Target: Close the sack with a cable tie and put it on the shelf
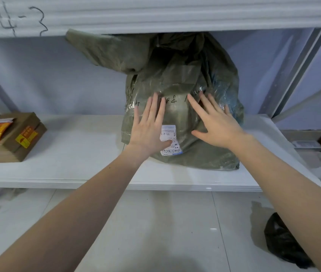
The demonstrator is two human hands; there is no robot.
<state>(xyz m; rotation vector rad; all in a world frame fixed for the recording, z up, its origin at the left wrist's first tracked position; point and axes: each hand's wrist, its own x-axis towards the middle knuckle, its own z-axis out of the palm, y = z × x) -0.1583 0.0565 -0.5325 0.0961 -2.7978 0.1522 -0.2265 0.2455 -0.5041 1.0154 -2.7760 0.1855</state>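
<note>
A full olive-green woven sack [183, 79] stands on the white shelf board [77, 154], its gathered top reaching the shelf above and flopping to the left. A white shipping label [170, 139] is stuck on its front. My left hand [149, 128] lies flat on the sack's front beside the label, fingers spread. My right hand [214, 122] presses flat on the sack's right front, fingers apart. Neither hand grips anything. I cannot see a cable tie; the neck is in shadow.
A brown cardboard box [16, 138] with yellow stickers sits at the shelf's left end. The upper shelf edge [155, 14] carries handwritten marks. A metal upright [301, 71] stands at the right. A black plastic bag [285, 244] lies on the tiled floor.
</note>
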